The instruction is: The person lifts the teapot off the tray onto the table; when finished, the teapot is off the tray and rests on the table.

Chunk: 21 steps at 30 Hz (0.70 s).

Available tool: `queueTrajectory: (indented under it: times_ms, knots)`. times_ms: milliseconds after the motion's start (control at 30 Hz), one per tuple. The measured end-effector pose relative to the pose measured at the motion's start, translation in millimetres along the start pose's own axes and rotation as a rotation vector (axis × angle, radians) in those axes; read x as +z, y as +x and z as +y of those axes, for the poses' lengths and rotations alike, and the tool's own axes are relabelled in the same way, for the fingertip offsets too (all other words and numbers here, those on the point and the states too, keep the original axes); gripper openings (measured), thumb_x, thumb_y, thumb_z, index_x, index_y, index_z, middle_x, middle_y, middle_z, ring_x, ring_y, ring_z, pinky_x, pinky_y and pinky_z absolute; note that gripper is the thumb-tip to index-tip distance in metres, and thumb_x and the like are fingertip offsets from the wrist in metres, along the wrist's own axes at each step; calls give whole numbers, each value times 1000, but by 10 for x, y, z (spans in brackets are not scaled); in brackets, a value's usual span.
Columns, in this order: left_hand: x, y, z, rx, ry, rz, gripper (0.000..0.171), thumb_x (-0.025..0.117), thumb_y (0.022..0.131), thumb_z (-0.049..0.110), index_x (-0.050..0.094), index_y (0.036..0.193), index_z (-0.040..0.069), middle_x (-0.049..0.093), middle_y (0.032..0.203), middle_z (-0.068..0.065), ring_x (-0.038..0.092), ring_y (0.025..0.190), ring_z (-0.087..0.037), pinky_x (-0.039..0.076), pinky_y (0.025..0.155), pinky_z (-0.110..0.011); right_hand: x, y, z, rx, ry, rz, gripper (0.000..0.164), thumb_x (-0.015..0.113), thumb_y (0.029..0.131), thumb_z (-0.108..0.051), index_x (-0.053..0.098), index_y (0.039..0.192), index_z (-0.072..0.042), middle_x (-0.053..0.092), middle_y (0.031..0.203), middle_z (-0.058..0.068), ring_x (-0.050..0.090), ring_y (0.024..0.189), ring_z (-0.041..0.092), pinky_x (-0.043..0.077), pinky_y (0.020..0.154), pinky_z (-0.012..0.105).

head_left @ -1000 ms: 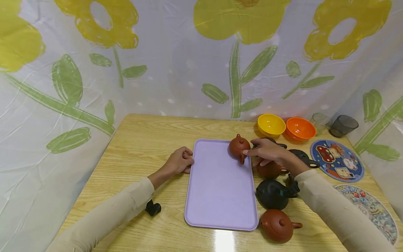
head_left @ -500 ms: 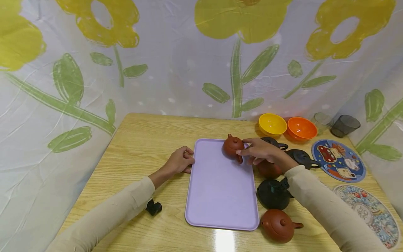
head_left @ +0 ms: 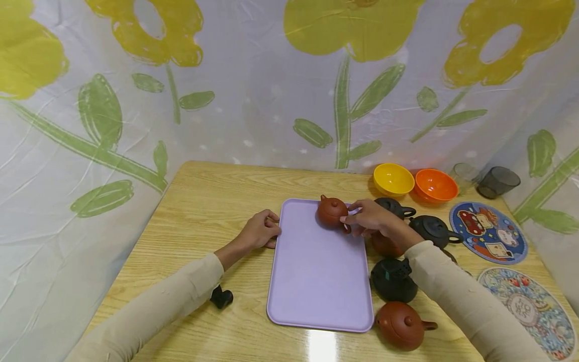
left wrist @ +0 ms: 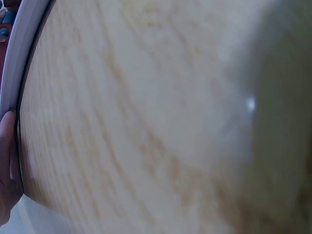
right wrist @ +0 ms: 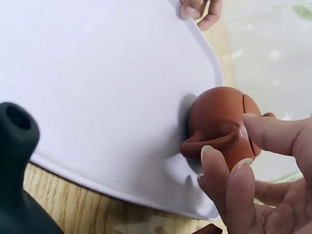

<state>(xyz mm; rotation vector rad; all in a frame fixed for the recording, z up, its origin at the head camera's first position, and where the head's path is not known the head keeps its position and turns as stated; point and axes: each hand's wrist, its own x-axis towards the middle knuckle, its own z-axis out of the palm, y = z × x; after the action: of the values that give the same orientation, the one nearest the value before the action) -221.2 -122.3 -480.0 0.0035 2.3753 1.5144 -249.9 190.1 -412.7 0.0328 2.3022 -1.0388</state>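
A lilac tray (head_left: 320, 281) lies on the wooden table, its left rim pinched by my left hand (head_left: 261, 230). In the left wrist view, fingers (left wrist: 7, 141) touch that rim at the picture's edge. A small reddish-brown clay teapot (head_left: 331, 211) sits at the tray's far right corner, spout pointing away. My right hand (head_left: 372, 218) holds it at the handle side. The right wrist view shows the thumb high on the teapot (right wrist: 214, 112) and the curled fingers by its looped handle (right wrist: 209, 145).
Right of the tray stand more teapots: a black one (head_left: 392, 281), a brown one (head_left: 400, 327), and several others partly behind my right arm. Yellow (head_left: 393, 180) and orange bowls (head_left: 436, 185), a dark cup (head_left: 498, 182) and two round mats stand beyond. A small black object (head_left: 221, 297) lies by my left sleeve.
My right hand has moved the brown teapot leftward from the tray's right edge, further onto its far right corner. The left hand keeps its place on the rim.
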Motion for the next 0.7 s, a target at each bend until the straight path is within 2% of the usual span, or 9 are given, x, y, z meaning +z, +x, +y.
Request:
queueTrajectory:
  times_ms: [133,233,700]
  knots:
    - [1,-15,15,-5,4,0,29,65,92,4,56,120,2,63,98,-12,67,77,-18,63,60,-30,3,-13,35,7,-17,15,44,71,94,-34,59,120,-1,62,101,12,62,72,19,55,60,24]
    - [-2,-26,22,-9,-2,-2,29,65,92,3,56,120,2,64,98,-12,67,77,-18,63,60,-30,26,-17,39,1,-37,19,36,70,94,-34,66,110,-2,64,94,10,61,70,19,56,60,24]
    - [4,-18,27,-23,-1,1,29,65,92,3,56,120,2,64,100,-13,66,75,-18,63,59,-30,138,-23,2,-20,-41,13,26,63,100,-26,71,103,-1,65,95,11,61,70,19,56,59,22]
